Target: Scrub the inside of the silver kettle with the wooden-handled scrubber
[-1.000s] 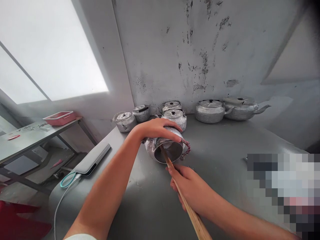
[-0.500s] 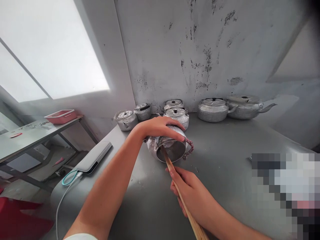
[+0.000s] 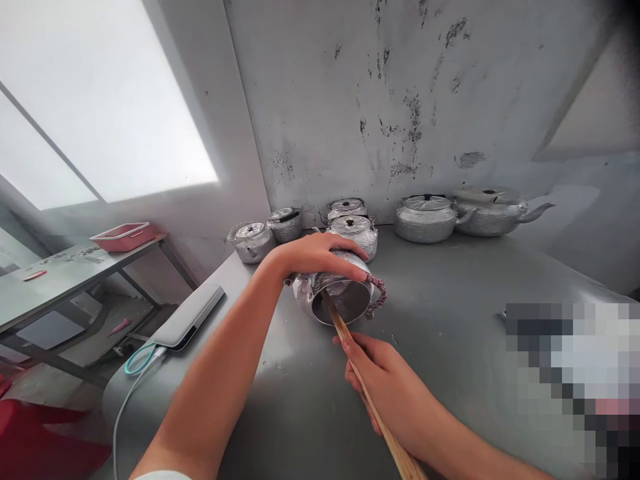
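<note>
A small aluminium kettle [image 3: 311, 298] lies on its side on the grey metal table [image 3: 450, 293], its open mouth turned toward me. My left hand [image 3: 320, 257] is pressed over the top of it, fingers curled round its body. A pinkish wrapped handle [image 3: 379, 298] hangs at the kettle's right. My right hand [image 3: 387, 380] is closed round a long wooden stick [image 3: 373, 408], whose far end reaches inside the kettle's mouth.
Several more aluminium kettles [image 3: 427, 217] stand in a row along the stained back wall. A flat grey device [image 3: 187, 319] with a teal cable [image 3: 137, 360] lies at the table's left edge. A second table with a red tray [image 3: 123, 235] stands at the left. The right side is blurred out.
Between the frames the kettle, both hands and the stick keep their pose; only the view shifts slightly.
</note>
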`<action>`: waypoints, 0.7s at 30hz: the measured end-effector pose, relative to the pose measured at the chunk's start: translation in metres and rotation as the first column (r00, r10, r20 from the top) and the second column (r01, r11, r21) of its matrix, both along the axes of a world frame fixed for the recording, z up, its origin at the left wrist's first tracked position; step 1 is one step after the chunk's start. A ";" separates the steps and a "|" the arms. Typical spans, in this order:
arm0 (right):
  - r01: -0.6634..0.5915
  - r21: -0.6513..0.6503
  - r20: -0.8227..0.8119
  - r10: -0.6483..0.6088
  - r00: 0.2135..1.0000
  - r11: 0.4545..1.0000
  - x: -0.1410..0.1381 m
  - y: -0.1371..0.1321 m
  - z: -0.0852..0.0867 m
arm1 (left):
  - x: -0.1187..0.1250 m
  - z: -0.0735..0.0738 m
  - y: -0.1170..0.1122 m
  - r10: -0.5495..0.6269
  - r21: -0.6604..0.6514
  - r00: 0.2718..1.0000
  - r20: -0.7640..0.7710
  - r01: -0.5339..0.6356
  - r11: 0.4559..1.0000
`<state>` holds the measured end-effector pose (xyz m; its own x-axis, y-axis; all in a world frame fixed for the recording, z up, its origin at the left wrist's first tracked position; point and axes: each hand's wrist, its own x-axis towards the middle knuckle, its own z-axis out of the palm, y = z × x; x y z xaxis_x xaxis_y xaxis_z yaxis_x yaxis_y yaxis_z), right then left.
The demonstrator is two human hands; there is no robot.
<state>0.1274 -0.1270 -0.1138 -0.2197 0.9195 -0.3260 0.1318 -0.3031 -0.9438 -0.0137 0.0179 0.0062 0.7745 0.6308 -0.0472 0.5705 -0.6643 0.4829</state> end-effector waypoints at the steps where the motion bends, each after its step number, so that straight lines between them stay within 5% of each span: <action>1: 0.001 -0.003 -0.002 -0.001 1.000 1.000 0.000 0.000 0.000 | 0.000 0.000 0.000 -0.003 0.002 1.000 0.000 0.003 1.000; 21: -0.006 -0.010 0.032 0.007 0.999 1.000 0.002 -0.002 -0.001 | 0.001 0.000 -0.002 0.020 0.003 1.000 -0.009 -0.020 1.000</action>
